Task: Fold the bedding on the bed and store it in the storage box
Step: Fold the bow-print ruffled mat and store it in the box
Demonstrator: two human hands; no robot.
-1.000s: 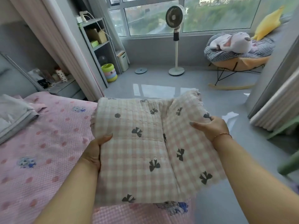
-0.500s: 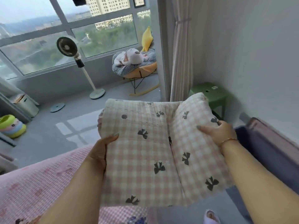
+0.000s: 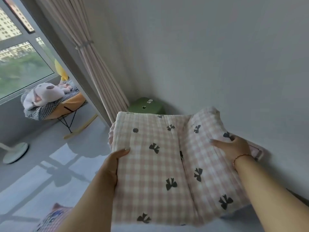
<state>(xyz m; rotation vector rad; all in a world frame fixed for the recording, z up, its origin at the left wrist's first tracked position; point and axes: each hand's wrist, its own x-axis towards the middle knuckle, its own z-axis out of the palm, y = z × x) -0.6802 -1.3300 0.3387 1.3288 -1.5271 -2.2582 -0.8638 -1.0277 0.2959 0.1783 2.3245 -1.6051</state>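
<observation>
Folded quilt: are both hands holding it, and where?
Yes. The left hand grips the folded checked quilt at its left edge, thumb on top; the right hand grips its right edge.

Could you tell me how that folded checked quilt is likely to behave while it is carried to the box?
The quilt is probably soft and floppy: it bulges and creases between the left hand and right hand. It looks bulky yet fairly light. Held from both sides, the fold may slump open if one hand lets go.

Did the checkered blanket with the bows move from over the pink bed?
Yes. The folded blanket, held by both hands, was carried off the bed toward the wall, now near the green stool.
</observation>
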